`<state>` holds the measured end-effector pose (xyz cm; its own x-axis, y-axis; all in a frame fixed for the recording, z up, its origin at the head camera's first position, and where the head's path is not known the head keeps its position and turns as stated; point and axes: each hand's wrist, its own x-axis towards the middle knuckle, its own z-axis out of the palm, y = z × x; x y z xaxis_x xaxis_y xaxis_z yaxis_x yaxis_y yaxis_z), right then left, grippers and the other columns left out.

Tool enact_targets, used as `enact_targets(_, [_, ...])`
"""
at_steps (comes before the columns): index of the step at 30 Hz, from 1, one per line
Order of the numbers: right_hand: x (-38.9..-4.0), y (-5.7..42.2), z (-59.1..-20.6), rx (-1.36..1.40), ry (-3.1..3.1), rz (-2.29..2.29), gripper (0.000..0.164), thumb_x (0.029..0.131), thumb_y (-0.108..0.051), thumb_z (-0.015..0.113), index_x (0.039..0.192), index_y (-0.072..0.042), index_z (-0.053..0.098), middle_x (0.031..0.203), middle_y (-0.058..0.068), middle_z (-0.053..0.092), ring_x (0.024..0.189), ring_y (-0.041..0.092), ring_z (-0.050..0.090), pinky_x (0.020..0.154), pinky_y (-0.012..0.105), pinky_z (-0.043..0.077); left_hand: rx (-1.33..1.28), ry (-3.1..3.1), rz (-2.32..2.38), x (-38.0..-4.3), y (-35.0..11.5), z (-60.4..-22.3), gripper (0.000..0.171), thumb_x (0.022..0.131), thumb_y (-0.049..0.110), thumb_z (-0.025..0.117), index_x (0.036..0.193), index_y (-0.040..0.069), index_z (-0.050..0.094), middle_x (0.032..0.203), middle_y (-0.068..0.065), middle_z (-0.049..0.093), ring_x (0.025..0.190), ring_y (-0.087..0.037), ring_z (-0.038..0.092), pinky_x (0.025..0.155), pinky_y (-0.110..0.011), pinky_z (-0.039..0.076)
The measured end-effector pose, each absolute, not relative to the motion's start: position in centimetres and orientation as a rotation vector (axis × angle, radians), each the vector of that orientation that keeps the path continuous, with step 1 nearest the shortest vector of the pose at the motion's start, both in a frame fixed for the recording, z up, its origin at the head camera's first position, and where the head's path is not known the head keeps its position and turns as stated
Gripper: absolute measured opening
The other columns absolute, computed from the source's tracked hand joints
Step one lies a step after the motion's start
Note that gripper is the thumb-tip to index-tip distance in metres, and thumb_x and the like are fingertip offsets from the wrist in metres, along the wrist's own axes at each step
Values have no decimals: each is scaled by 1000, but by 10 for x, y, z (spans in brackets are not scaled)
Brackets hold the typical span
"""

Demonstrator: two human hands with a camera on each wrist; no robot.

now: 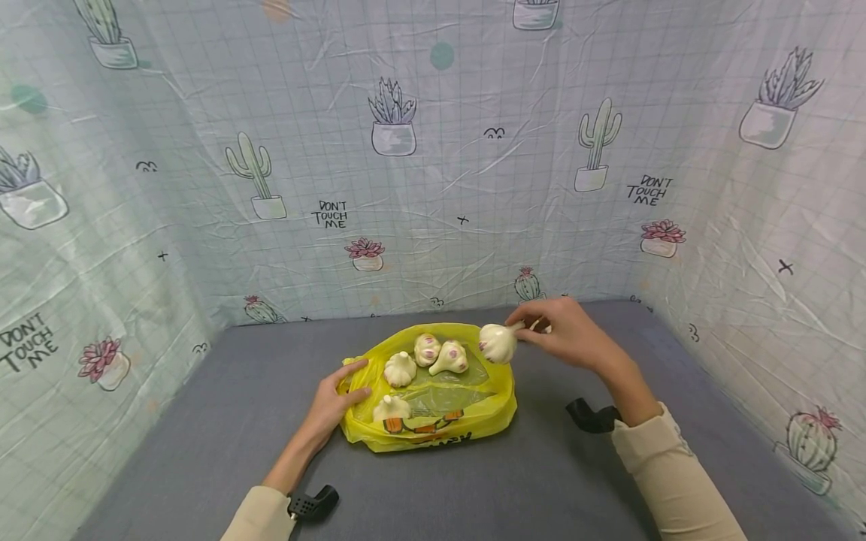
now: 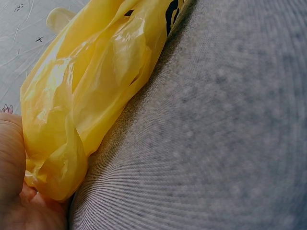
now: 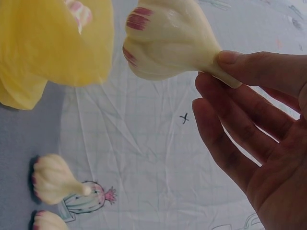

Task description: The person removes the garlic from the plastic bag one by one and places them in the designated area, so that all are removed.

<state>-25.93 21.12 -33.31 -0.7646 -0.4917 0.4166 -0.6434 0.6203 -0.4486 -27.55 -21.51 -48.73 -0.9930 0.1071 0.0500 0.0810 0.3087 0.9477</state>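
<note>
A yellow plastic bag (image 1: 501, 421) lies on the table with its mouth spread wide. Several white garlic bulbs (image 1: 401, 370) with purple marks are inside it. My left hand (image 1: 329, 406) holds the bag's left edge, thumb and fingers around the plastic; the left wrist view shows the crumpled side of the bag (image 2: 105, 86) by the thumb. Above the bag's right rim, my right hand (image 1: 564, 334) pinches another garlic bulb (image 1: 498, 343) by its stem. In the right wrist view, thumb and fingertips grip that stem, and the bulb (image 3: 168, 38) points toward the bag.
Two more garlic bulbs, one of them a whole bulb (image 3: 53, 179), sit on the table in the right wrist view, mostly hidden behind the right hand in the head view. A grey cloth (image 1: 433, 496) covers the table. Printed curtains (image 1: 446, 188) enclose the back and sides.
</note>
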Motion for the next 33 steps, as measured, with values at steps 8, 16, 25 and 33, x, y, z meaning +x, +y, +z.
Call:
enact_targets(8, [-260, 215, -332, 906, -2591, 856, 16, 94, -8, 75, 108, -14, 79, 99, 1, 78, 87, 13, 71, 78, 32, 60, 179, 2520, 1834, -275, -214, -487, 60, 95, 12, 73, 151, 13, 54, 165, -13, 40, 153, -31, 36, 115, -39, 42])
enact_targets(16, [-260, 218, -331, 894, -2574, 863, 14, 95, -8, 74, 107, -13, 79, 98, 2, 78, 87, 14, 71, 78, 31, 61, 193, 2526, 1834, -274, -214, -485, 59, 95, 13, 73, 151, 12, 53, 164, -14, 41, 154, -32, 34, 119, -50, 37])
enact_targets(25, [-260, 220, -330, 864, -2581, 864, 16, 93, -8, 75, 107, -14, 79, 99, 1, 78, 87, 13, 71, 79, 31, 61, 189, 2543, 1815, -276, -215, -486, 59, 95, 12, 73, 152, 12, 53, 164, -14, 42, 153, -33, 36, 117, -45, 40])
enact_targets(33, [-261, 223, -330, 877, -2555, 876, 16, 93, -5, 75, 107, -12, 79, 99, 3, 79, 85, 15, 72, 77, 35, 62, 183, 2544, 1819, -277, -214, -488, 60, 95, 11, 73, 151, 11, 53, 163, -14, 42, 153, -33, 37, 102, -15, 42])
